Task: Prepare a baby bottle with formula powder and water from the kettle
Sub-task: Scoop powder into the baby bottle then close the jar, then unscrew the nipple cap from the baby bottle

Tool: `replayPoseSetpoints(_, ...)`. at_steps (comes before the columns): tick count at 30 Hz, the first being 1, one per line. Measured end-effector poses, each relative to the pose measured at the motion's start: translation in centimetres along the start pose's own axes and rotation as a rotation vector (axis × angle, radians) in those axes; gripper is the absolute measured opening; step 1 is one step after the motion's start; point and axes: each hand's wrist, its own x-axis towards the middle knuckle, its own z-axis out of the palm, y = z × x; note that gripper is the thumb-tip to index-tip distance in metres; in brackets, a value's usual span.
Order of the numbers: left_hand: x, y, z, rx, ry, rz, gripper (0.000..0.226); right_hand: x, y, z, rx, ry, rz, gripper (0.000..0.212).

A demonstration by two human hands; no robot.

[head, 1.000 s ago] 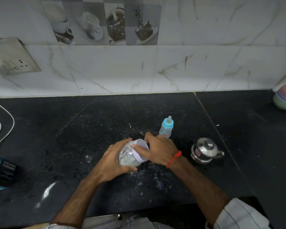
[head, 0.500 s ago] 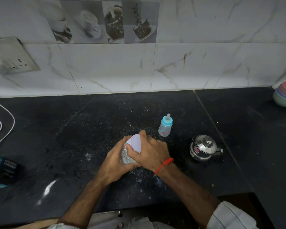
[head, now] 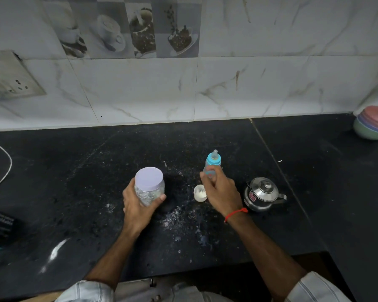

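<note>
My left hand (head: 140, 205) grips a clear plastic jar (head: 149, 186) with a lilac lid, upright on the black counter (head: 96, 175). My right hand (head: 219, 192) is wrapped around the lower body of the baby bottle (head: 213, 161), which has a blue collar and a clear teat and stands upright. A small white cup (head: 199, 193) with white powder inside sits just left of my right hand. A small steel kettle (head: 262, 194) with its lid on stands to the right of that hand.
Spilled white powder is scattered on the counter near the front. Stacked coloured bowls (head: 373, 124) sit at the far right by the wall. A white cable (head: 0, 171) and a dark box (head: 0, 225) lie at the left. The tiled wall carries a socket plate (head: 11, 79).
The jar was tilted between both hands with the lid being put on; now it stands upright and closed in my left hand. My right hand has moved right onto the baby bottle.
</note>
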Motion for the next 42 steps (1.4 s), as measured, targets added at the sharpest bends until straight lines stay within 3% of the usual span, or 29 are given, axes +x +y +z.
replayPoseSetpoints(6,-0.7,-0.9,0.9,-0.035,0.003,-0.045,0.122,1.8,3.7,-0.4,0.102,0.183,0.026,0.038)
replayPoseSetpoints(10,-1.4,-0.9,1.3,0.071,0.046,-0.079,0.149,2.7,4.8,0.6,0.111,0.015,0.054,0.050)
replayPoseSetpoints(12,-2.6,-0.5,1.4,0.134,0.117,-0.049,0.151,2.9,5.4,1.8,0.034,-0.125,0.033,0.066)
replayPoseSetpoints(15,-4.6,0.3,1.1,0.215,0.219,0.195,0.125,3.1,5.8,3.3,-0.054,-0.194,0.003,0.079)
replayPoseSetpoints(19,-6.3,2.4,1.4,0.190,0.267,0.435,0.092,3.1,5.2,3.6,0.179,0.187,-0.067,0.052)
replayPoseSetpoints(21,-6.7,3.5,1.9,0.177,0.262,0.490,0.078,3.8,5.0,3.4,0.270,0.330,-0.070,0.052)
replayPoseSetpoints(26,-6.6,4.7,2.9,0.197,0.136,0.593,0.046,7.7,5.3,3.6,0.196,0.217,0.058,0.096)
replayPoseSetpoints(28,-6.5,4.9,3.4,0.206,0.035,0.639,0.039,9.0,5.5,3.3,0.125,0.159,0.053,0.086)
replayPoseSetpoints(30,-6.4,5.2,3.9,0.232,-0.030,0.654,0.035,9.7,5.6,2.6,0.110,0.131,0.026,0.064)
replayPoseSetpoints(32,-6.3,5.5,4.5,0.254,-0.070,0.639,0.035,9.7,5.7,1.9,0.122,0.133,-0.015,0.052)
replayPoseSetpoints(35,-5.9,6.4,5.1,0.252,-0.114,0.577,0.045,8.3,5.0,0.8,0.148,0.176,-0.095,0.053)
replayPoseSetpoints(40,-5.0,8.2,6.7,0.258,-0.170,0.371,0.089,2.2,1.2,-0.7,0.261,0.135,-0.300,0.059)
replayPoseSetpoints(42,-4.9,8.6,7.3,0.207,-0.148,0.336,0.080,-0.2,0.0,-0.4,0.332,0.103,-0.332,0.056)
